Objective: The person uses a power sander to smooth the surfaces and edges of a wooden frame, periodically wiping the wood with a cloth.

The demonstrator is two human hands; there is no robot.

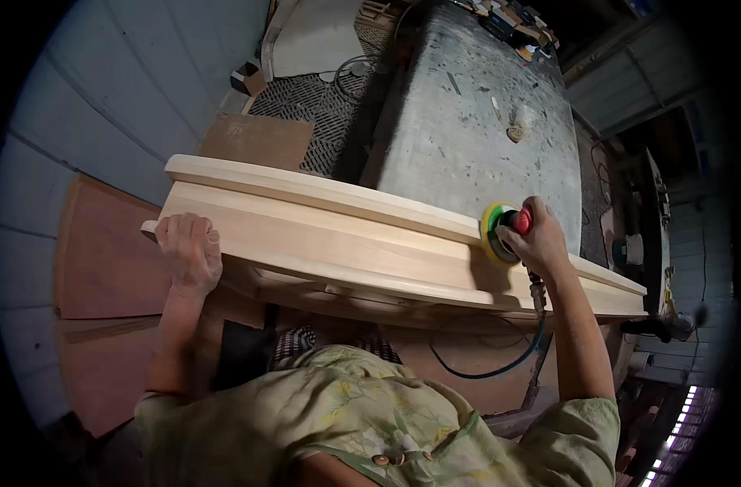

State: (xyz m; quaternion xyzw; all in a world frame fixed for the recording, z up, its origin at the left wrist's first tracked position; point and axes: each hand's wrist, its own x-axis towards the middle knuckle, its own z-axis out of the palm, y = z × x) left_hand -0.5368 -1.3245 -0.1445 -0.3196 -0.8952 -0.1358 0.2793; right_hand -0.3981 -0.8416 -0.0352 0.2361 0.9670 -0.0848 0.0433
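Across the view in front of me lies a long pale wooden piece (346,231) with a raised, stepped moulding along its far side. My left hand (190,253) is closed around its near edge at the left end. In my right hand (541,242) is a pneumatic sander (512,223) with a red and black body, my fingers wrapped round its top. Its round yellow-green pad (492,235) is tilted against the moulding's side. A blue-green air hose (500,372) hangs from the sander's fitting and loops below the wood.
A long grey worktable (468,146) with a stained top runs away from me behind the wood. Boxes and tools (512,24) are piled at its far end. Brown boards (115,252) lean against the pale wall on the left. A patterned mat (309,105) covers the floor beside the table.
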